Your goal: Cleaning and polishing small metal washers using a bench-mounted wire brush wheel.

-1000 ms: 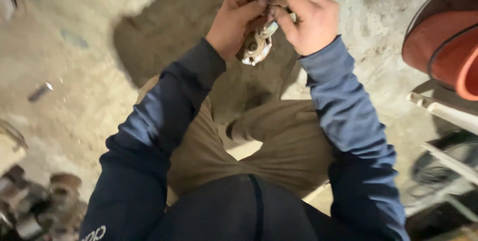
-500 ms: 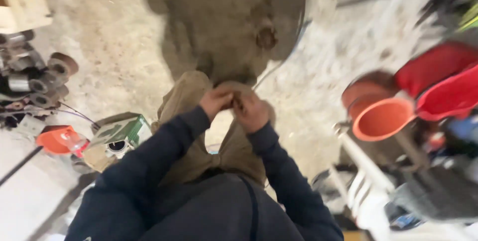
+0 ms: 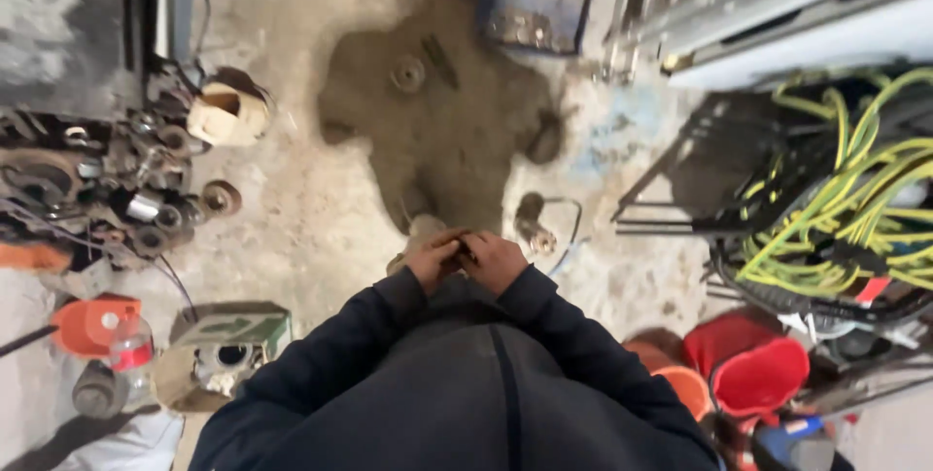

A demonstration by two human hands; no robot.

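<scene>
The picture is soft with motion blur, and the person's dark sweatshirt fills the bottom, hiding the lap and legs. Both sleeves run forward and inward, elbows out, so the left hand and right hand meet just past the chest, knuckles up, fingers curled toward each other and touching. Something small and dark sits pinched between them, but almost all of it is covered by the fingers; its shape and kind cannot be told, nor which hand truly grips it. Just beyond the hands a tan shoe toe peeks out on the dusty floor. Right of it lies a small metal fitting with a wire loop. Further left sit a green-and-white box and an orange funnel, with a heap of rusty metal parts behind. At lower right stand red buckets, and above them a tangle of yellow-green cable. Farthest off is a blue crate.
</scene>
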